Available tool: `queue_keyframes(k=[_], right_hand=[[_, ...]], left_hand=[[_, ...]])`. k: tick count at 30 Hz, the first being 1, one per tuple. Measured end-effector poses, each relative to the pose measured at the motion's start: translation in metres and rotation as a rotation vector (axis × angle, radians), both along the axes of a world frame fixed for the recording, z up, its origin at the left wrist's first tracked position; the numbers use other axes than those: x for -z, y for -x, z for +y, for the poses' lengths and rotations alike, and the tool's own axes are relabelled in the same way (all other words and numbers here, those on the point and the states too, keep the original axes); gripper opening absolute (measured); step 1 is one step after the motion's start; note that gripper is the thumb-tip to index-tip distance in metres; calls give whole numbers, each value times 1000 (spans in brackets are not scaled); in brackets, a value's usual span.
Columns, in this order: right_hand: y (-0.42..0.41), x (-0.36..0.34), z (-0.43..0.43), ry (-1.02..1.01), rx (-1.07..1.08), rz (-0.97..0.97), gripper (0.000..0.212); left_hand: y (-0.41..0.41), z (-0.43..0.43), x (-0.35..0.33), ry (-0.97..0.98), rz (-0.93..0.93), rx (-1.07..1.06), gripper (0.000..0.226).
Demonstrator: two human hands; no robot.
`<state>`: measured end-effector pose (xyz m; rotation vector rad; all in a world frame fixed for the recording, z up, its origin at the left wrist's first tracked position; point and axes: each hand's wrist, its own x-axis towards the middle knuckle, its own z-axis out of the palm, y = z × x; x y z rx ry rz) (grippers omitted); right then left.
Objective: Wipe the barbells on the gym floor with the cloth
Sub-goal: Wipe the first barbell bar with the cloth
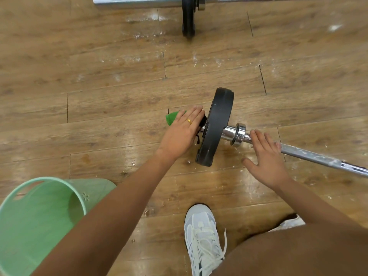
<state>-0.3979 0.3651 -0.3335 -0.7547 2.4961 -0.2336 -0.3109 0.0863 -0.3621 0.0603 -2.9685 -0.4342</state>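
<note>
- On the wood floor (119, 92), the barbell (298, 151) lies mid-frame. The left hand (182, 129) presses the green cloth (172, 117) flat-fingered on its end, beside the black plate (217, 126).
- Right hand (265, 156) is spread wide, fingertips on the bar.
- Green bucket (39, 206) sits lower left, white shoe (201, 236) below, second barbell (188, 16) up top.

green cloth (172, 118) mostly buried under the left hand (182, 133), only a tip poking out, barbell (310, 156) end lost beneath those fingers (194, 114), bar running off the right edge, second barbell (188, 16) chopped by the top edge, bucket (39, 181) and shoe (201, 236) clipped at the bottom
</note>
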Motion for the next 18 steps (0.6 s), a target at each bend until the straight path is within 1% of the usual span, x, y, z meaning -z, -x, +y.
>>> queue_keyframes(k=[3,5,8,11,14,16,18], right_hand=[[1,0,1,3,2,-9,86],[0,2,2,-19,-15,13,90],[6,5,1,-50,-43,22,93],[22,2,-3,-45,-37,-27,95],[32,-2,-6,-51,-38,-53,102],[34,1,-8,-55,-43,-42,104],[40,3,-11,-58,-46,-12,101]], left_hand=[[-4,1,0,-6,21,-13,67],[3,4,-3,-40,38,-51,67],[26,5,-5,-107,54,-140,59],[28,15,-2,-140,60,-217,66],[18,22,7,-120,69,-162,72],[32,11,6,-86,76,-116,69],[52,1,3,-70,52,-101,65]])
